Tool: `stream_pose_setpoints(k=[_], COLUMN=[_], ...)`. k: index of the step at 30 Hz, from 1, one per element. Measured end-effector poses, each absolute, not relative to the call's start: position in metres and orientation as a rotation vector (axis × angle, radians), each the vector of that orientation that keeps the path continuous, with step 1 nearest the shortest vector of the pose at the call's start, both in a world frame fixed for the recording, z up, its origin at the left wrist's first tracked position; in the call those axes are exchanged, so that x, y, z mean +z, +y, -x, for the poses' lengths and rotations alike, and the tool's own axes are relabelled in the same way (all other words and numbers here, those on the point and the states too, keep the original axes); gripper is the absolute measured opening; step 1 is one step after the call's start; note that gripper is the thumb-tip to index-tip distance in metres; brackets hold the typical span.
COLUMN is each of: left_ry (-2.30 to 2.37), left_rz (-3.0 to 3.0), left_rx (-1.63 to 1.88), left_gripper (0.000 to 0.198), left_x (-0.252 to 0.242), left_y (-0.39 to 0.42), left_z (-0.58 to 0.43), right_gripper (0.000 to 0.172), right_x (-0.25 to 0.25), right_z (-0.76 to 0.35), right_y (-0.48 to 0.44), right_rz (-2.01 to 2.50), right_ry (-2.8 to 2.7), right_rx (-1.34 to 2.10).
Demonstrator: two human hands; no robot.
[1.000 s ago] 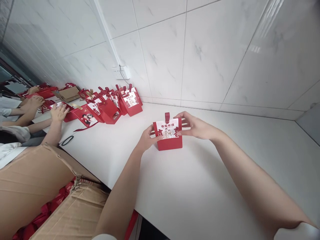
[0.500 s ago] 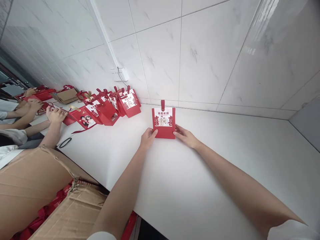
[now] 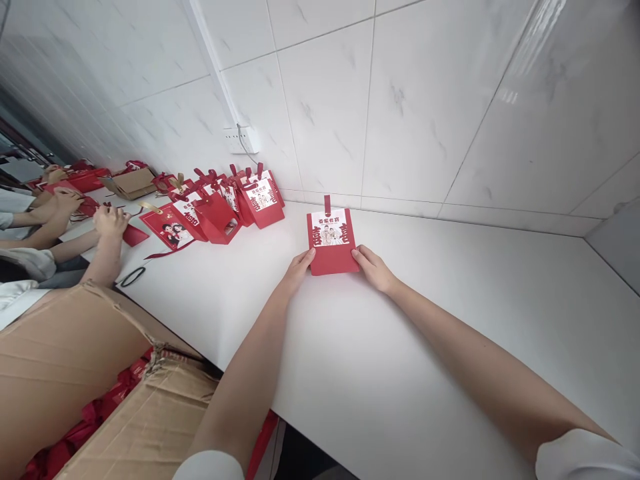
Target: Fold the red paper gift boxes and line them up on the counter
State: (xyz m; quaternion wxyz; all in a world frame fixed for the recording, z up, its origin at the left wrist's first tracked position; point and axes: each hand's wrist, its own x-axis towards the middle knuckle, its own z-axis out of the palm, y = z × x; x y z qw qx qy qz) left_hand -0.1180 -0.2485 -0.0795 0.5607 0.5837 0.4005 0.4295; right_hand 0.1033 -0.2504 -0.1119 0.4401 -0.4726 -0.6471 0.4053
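Observation:
A small red gift box (image 3: pixel 331 244) with a white picture label and a red loop on top stands on the white counter (image 3: pixel 410 347), near the tiled wall. My left hand (image 3: pixel 299 268) holds its lower left corner with fingers pressed to it. My right hand (image 3: pixel 371 267) grips its lower right corner. Both forearms stretch out over the counter.
A cluster of finished red gift boxes (image 3: pixel 235 203) stands at the wall to the left, under a socket (image 3: pixel 242 141). Other people's hands (image 3: pixel 107 221) work further left. A black hair tie (image 3: pixel 133 276) lies nearby. An open cardboard carton (image 3: pixel 95 387) with red material sits at lower left.
The box was held up in both hands, then moved away from me and set down close to the wall. My hands slid to its lower corners.

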Motion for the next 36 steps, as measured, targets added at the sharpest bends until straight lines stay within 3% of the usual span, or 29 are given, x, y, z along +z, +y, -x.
stream_pose_setpoints(k=[8,10,14,20,26,28,31,36], left_ry=[0.951,0.982,1.096,1.135,1.219,1.234,1.285,1.27], left_rz=[-1.304,-1.303,-1.355,-1.502,-1.645,-1.796,-2.029,-2.072], left_rx=[1.057,1.066,1.054,1.058,1.071,1.037,0.991,1.056], left_gripper=[0.058,0.059,0.062,0.057,0.07,0.072,0.075,0.055], left_x=[-0.083,-0.085,-0.091,-0.1,-0.1,-0.094,-0.088,-0.095], left_y=[-0.247,-0.245,-0.242,-0.238,-0.235,-0.24,-0.249,-0.245], left_z=[0.118,0.119,0.12,0.12,0.134,0.137,0.135,0.126], right_gripper=[0.04,0.046,0.077,0.058,0.077,0.071,0.044,0.03], right_x=[-0.107,-0.108,-0.114,-0.124,-0.127,-0.126,-0.124,-0.124], right_z=[-0.12,-0.122,-0.12,-0.117,-0.12,-0.121,-0.12,-0.114], right_y=[-0.254,-0.254,-0.253,-0.248,-0.248,-0.248,-0.247,-0.246], right_rz=[0.985,0.93,0.888,1.077,1.208,1.185,1.126,1.078], right_ry=[-1.79,-1.852,-1.879,-1.946,-1.781,-1.774,-1.793,-1.63], right_rx=[1.247,1.195,1.018,0.645,0.563,0.488,0.429,0.536])
